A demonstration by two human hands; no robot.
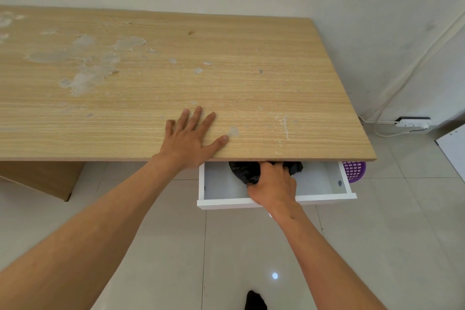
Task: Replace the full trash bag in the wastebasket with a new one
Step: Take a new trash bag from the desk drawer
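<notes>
Head view is showing the right hand [273, 187] gripping a crumpled black trash bag [245, 171] inside the open white drawer [276, 201], while the left hand [190, 138] is lying flat, fingers spread, on the wooden desk [176, 70]

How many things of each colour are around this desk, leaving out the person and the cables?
Wood-coloured: 1, the desk
White: 3, the open drawer, the power strip, the board at the right edge
Black: 1, the crumpled plastic bag gripped by the right hand in the drawer
Purple: 1, the perforated basket
Total: 6
</notes>
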